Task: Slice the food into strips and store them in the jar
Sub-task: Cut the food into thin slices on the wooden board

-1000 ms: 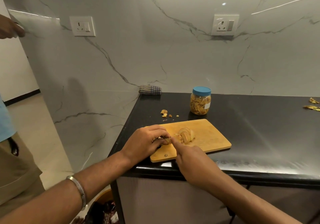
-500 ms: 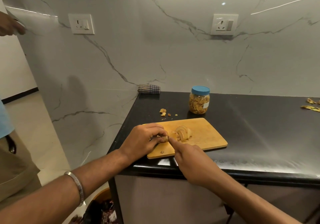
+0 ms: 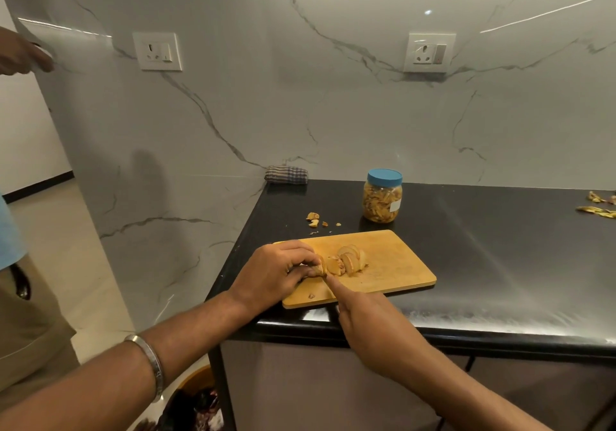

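Looking down from your head, you see the food (image 3: 346, 260) on the board (image 3: 393, 264), partly cut into slices. Your left hand (image 3: 276, 274) pinches the uncut end with curled fingers. Your right hand (image 3: 370, 324) is curled, one finger pointing at the food; I cannot tell what it holds. The jar (image 3: 382, 200), lid on, stands behind the board on the counter (image 3: 500, 247).

Mid-frame, your cutting board (image 3: 393, 264) lies on the table (image 3: 500, 264) with the sliced food (image 3: 346, 260) on it. Above it stands the jar (image 3: 382, 196); scraps (image 3: 315, 220), perhaps peel, lie left of the jar.
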